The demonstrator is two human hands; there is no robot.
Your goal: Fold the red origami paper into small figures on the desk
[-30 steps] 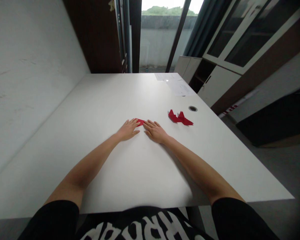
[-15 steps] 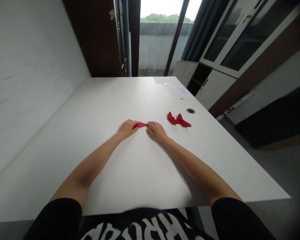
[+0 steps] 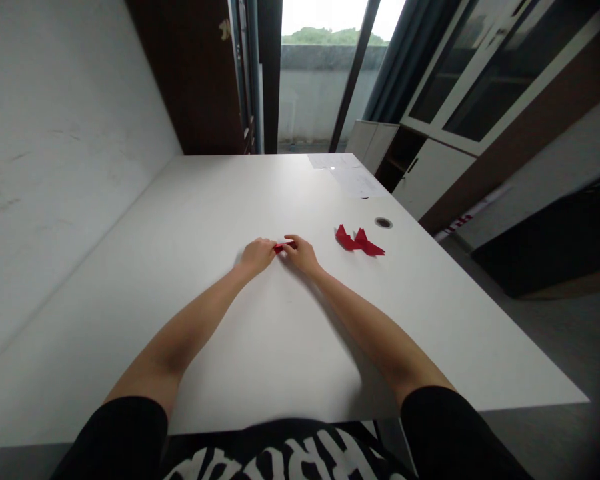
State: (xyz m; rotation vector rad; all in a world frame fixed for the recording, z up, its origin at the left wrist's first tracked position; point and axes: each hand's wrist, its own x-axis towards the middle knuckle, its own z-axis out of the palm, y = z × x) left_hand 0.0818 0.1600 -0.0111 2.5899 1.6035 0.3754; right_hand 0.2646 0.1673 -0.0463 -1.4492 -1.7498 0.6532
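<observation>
A folded piece of red paper [image 3: 281, 247] lies between my two hands, near the middle of the white table, mostly covered by fingers. My left hand [image 3: 258, 256] is closed on its left end. From the right, my right hand [image 3: 303, 255] grips it with thumb and fingers close to the left hand. To the right on the table rest two red folded-paper figures with pointed tips, a left one [image 3: 347, 239] and a right one [image 3: 369, 244], touching or nearly touching each other.
White paper sheets [image 3: 353, 179] lie at the table's far right. A round cable hole [image 3: 383, 223] is set in the table [image 3: 220, 200] near its right edge. A wall [image 3: 70, 133] borders the left side; white cabinets [image 3: 433, 177] stand beyond the right edge.
My right hand has moved left along the red paper, closer to my left hand, and its fingers have lifted and curled around the paper. Less of the paper shows now.
</observation>
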